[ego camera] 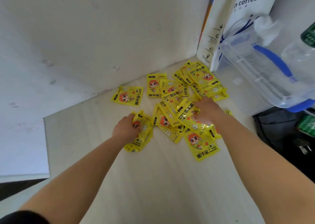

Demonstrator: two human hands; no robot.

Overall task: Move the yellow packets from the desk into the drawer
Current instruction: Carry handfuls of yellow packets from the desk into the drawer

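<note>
Yellow packets (pixel 172 102) lie scattered on the desk (pixel 153 181). The left hand (pixel 126 128) grips a crumpled bunch and the right hand (pixel 207 110) curls round others. Glossy, overfull handfuls could spill before reaching the drawer, which is out of sight.

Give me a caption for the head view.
Left hand grips a bunch of yellow packets while right hand grasps a packet atop the pile on the desk.
</note>
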